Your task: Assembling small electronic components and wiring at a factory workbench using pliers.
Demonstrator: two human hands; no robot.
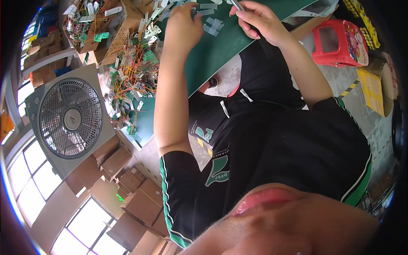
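Observation:
My right hand [262,22] is closed around a slim silver tool [236,4] at the top edge, its far end cut off by the frame. Over the green tabletop [221,46] reaches my left hand [183,26], back upward, beside small white pieces. Its fingertips are mostly hidden, so I cannot see whether they grip anything. Between the hands lie several pale translucent strips [213,27]. Left of my left forearm spreads a heap of wired parts [134,76], with white strips, green boards and red and yellow leads.
An open cardboard box [127,21] with more wired parts stands at the far left. A grey box fan [70,121] is at the left, above stacked cartons [142,199]. To the right are a red plastic stool [335,44], a yellow crate [361,21] and a taped carton [374,91].

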